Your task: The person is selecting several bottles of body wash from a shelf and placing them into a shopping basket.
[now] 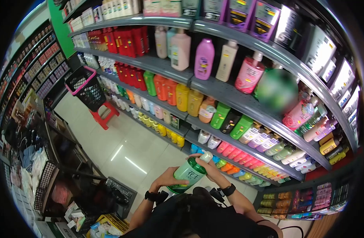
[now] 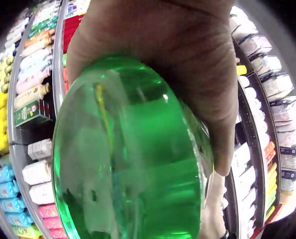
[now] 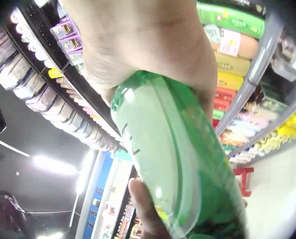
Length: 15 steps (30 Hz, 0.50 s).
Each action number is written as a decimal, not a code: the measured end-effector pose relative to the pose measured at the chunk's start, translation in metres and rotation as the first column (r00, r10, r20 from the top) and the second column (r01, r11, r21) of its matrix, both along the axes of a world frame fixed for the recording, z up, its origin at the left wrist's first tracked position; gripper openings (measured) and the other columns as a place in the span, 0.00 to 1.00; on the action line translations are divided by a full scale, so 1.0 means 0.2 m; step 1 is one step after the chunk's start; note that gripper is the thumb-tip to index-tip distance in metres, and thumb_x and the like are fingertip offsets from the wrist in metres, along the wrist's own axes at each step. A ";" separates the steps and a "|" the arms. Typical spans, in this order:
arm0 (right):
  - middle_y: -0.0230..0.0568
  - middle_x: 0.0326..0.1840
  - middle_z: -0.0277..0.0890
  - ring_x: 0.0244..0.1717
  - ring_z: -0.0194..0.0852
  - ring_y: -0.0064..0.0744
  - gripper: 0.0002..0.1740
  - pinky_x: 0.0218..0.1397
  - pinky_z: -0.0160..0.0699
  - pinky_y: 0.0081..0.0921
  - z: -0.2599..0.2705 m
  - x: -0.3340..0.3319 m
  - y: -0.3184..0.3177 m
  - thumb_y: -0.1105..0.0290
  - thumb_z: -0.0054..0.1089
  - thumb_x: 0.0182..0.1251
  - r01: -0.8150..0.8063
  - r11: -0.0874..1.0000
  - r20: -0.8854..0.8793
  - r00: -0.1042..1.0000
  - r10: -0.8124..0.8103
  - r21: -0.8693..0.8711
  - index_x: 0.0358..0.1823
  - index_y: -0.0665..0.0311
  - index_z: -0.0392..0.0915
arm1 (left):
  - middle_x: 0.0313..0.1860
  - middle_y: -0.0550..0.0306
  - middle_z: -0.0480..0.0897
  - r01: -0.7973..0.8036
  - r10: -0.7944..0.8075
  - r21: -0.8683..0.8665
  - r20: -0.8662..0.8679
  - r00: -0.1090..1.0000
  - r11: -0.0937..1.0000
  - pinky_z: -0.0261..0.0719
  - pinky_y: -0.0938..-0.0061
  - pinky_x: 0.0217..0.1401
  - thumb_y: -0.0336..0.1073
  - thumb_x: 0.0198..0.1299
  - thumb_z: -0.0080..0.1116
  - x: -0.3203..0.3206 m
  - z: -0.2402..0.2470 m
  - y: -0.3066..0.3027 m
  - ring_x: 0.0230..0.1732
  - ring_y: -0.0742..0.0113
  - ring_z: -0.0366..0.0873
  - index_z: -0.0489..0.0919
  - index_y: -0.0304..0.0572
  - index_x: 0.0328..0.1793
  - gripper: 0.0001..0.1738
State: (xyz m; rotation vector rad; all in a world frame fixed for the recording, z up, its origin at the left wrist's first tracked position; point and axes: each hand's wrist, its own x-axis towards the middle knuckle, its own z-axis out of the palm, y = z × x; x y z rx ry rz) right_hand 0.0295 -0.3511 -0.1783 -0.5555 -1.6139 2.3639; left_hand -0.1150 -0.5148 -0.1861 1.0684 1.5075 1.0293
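Observation:
Both hands hold a green see-through pump bottle (image 1: 188, 174) with a pale label and a white pump top (image 1: 206, 156), tilted in front of the body. My left hand (image 1: 168, 179) grips its lower part, the thumb lying across the label side. Around the shoulder, just below the pump, curl the fingers of my right hand (image 1: 214, 174). In the left wrist view the rounded base of the bottle (image 2: 128, 164) faces the camera under the left palm. From the right wrist, the right hand (image 3: 143, 45) covers the bottle's top, hiding the pump.
Curved shelves (image 1: 150, 63) full of bottles rise in front and to the right. A black basket (image 1: 87, 89) with a pink rim stands on a red stool (image 1: 104, 115) at the left. Closer in at lower left are a keyboard (image 1: 120, 192) and a yellow basket (image 1: 110, 226).

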 end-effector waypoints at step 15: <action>0.38 0.40 0.80 0.41 0.78 0.26 0.16 0.46 0.76 0.23 -0.09 -0.91 -0.53 0.64 0.60 0.63 -0.191 0.978 -0.017 0.981 0.193 0.079 0.45 0.70 0.79 | 0.52 0.48 0.80 -0.398 0.389 0.176 0.084 0.917 0.900 0.71 0.66 0.61 0.49 0.41 0.77 -0.56 -0.24 -0.65 0.56 0.59 0.76 0.68 0.37 0.66 0.47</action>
